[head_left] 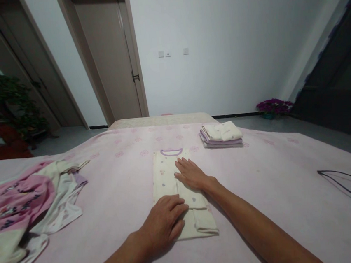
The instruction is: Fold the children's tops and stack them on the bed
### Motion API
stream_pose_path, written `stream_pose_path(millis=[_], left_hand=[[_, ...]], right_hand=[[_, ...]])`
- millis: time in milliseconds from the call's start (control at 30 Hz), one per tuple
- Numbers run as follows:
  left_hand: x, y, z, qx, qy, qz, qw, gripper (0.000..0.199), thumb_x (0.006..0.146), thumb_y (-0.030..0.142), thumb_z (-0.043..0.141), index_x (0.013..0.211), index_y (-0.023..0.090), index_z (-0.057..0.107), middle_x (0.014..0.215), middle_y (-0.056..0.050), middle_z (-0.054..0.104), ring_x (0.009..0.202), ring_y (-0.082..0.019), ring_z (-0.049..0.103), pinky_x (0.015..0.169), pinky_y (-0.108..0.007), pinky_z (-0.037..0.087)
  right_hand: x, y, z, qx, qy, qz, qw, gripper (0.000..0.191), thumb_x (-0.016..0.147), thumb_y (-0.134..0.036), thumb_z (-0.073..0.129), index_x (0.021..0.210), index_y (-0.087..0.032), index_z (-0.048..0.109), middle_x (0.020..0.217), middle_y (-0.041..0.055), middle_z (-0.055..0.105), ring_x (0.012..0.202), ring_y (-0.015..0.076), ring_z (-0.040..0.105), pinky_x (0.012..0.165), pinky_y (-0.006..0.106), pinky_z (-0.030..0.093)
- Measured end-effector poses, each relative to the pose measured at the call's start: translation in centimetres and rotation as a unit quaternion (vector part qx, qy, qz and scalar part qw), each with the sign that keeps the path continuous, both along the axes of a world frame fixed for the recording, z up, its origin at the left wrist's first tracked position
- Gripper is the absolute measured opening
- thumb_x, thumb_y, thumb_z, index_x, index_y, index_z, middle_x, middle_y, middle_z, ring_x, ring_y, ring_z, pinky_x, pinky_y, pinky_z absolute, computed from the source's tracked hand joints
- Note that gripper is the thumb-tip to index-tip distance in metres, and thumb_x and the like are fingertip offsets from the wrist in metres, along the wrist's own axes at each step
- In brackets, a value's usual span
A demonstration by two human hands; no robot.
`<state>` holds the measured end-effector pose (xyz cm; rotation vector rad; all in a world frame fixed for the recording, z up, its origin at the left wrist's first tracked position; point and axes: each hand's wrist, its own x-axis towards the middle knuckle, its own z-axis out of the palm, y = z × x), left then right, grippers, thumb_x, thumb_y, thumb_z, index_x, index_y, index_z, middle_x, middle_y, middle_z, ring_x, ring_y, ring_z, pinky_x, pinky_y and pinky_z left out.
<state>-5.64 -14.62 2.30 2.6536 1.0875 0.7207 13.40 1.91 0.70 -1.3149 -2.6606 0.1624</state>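
Note:
A cream shirt (pixel 166 178) with small printed motifs and a purple neckband lies on the pink bedsheet in front of me, its sides and sleeves folded inward into a long narrow shape. My right hand (pixel 192 173) rests flat on the upper right part of the shirt, fingers stretched out. Lower down, my left hand (pixel 167 218) lies over the shirt's left edge with its fingers slightly bent and apart. Neither hand grips the cloth. The left hand hides part of the shirt's lower left side.
To the left lies a loose heap of clothes (pixel 29 195), pink, cream and white. A stack of folded clothes (pixel 222 136) sits at the back right on the pink sheet (pixel 118 186). A thin black looped object (pixel 347 177) lies at the far right.

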Motion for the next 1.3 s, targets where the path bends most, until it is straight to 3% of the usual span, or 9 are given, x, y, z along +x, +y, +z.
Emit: stream_pose_path(millis=[133, 300, 500, 633, 700, 833, 967, 1100, 1300], left_hand=[[0.0, 0.0, -0.2, -0.007, 0.001, -0.002, 1.000, 0.038, 0.090, 0.018, 0.055, 0.127, 0.022, 0.059, 0.128, -0.010, 0.063, 0.121, -0.026, 0.055, 0.106, -0.048, 0.045], [-0.1, 0.0, -0.3, -0.010, -0.001, 0.001, 1.000, 0.038, 0.089, 0.017, 0.056, 0.127, 0.022, 0.060, 0.129, -0.010, 0.063, 0.123, -0.026, 0.054, 0.107, -0.047, 0.044], [-0.1, 0.0, 0.0, -0.005, -0.018, -0.004, 1.000, 0.036, 0.089, 0.018, 0.056, 0.124, 0.021, 0.062, 0.130, -0.010, 0.063, 0.119, -0.026, 0.056, 0.106, -0.045, 0.045], [-0.6, 0.1, -0.3, -0.052, -0.089, -0.011, 0.995, 0.031, 0.096, 0.024, 0.051, 0.123, 0.021, 0.064, 0.126, -0.009, 0.066, 0.118, -0.023, 0.059, 0.105, -0.042, 0.046], [-1.3, 0.2, -0.5, -0.100, -0.176, 0.028, 0.979, 0.032, 0.101, 0.028, 0.042, 0.125, 0.021, 0.063, 0.123, -0.009, 0.068, 0.115, -0.021, 0.061, 0.103, -0.038, 0.048], [-3.1, 0.9, -1.0, -0.131, -0.337, 0.161, 0.918, 0.036, 0.103, 0.035, 0.037, 0.119, 0.018, 0.065, 0.120, -0.010, 0.069, 0.114, -0.021, 0.063, 0.102, -0.038, 0.047], [-4.7, 1.9, -1.4, -0.136, -0.377, 0.231, 0.886, 0.030, 0.097, 0.035, 0.047, 0.108, 0.017, 0.068, 0.106, -0.009, 0.072, 0.102, -0.022, 0.066, 0.091, -0.037, 0.051], [-5.0, 1.8, -1.2, -0.117, -0.339, 0.237, 0.903, 0.025, 0.092, 0.029, 0.050, 0.100, 0.018, 0.070, 0.100, -0.006, 0.071, 0.096, -0.021, 0.066, 0.086, -0.035, 0.052], [-4.5, 0.3, -0.4, -0.033, -0.194, 0.138, 0.971, 0.027, 0.091, 0.016, 0.047, 0.104, 0.021, 0.070, 0.104, -0.006, 0.068, 0.100, -0.020, 0.062, 0.090, -0.036, 0.050]], right_hand=[[-0.2, 1.0, 0.0, -0.016, -0.043, -0.020, 0.999, 0.070, 0.101, -0.054, 0.025, 0.157, -0.011, 0.028, 0.164, 0.0136, 0.020, 0.152, 0.0284, 0.015, 0.123, 0.048, 0.010], [-0.9, 0.9, 0.8, 0.037, -0.036, -0.073, 0.996, 0.067, 0.101, -0.049, 0.029, 0.155, -0.010, 0.030, 0.162, 0.0171, 0.024, 0.152, 0.0299, 0.016, 0.122, 0.052, 0.006], [-1.4, -2.6, 0.4, 0.007, -0.022, 0.051, 0.998, 0.068, 0.102, -0.051, 0.027, 0.157, -0.012, 0.026, 0.164, 0.0131, 0.021, 0.152, 0.0276, 0.014, 0.123, 0.048, 0.010], [-1.3, -3.9, 0.8, -0.003, -0.027, 0.061, 0.998, 0.068, 0.103, -0.051, 0.027, 0.157, -0.010, 0.025, 0.164, 0.0141, 0.020, 0.153, 0.0275, 0.013, 0.124, 0.048, 0.007], [-1.2, -4.5, 1.2, -0.011, -0.025, 0.050, 0.998, 0.067, 0.103, -0.049, 0.025, 0.157, -0.009, 0.026, 0.163, 0.0151, 0.020, 0.152, 0.0279, 0.015, 0.123, 0.049, 0.010], [-0.3, -6.2, 1.6, -0.015, -0.013, 0.037, 0.999, 0.066, 0.104, -0.050, 0.023, 0.157, -0.011, 0.025, 0.164, 0.0138, 0.019, 0.152, 0.0276, 0.016, 0.123, 0.049, 0.014], [0.9, -8.6, 1.4, -0.016, -0.018, 0.041, 0.999, 0.066, 0.103, -0.050, 0.028, 0.157, -0.012, 0.026, 0.164, 0.0131, 0.020, 0.152, 0.0275, 0.014, 0.124, 0.049, 0.013], [1.9, -10.3, 1.5, -0.035, -0.005, 0.042, 0.998, 0.066, 0.103, -0.052, 0.030, 0.157, -0.015, 0.028, 0.163, 0.0122, 0.021, 0.152, 0.0271, 0.014, 0.124, 0.049, 0.012], [3.7, -11.8, 1.3, -0.074, 0.047, 0.060, 0.994, 0.059, 0.105, -0.046, 0.027, 0.157, -0.018, 0.029, 0.163, 0.0079, 0.024, 0.152, 0.0220, 0.016, 0.125, 0.048, 0.013]])
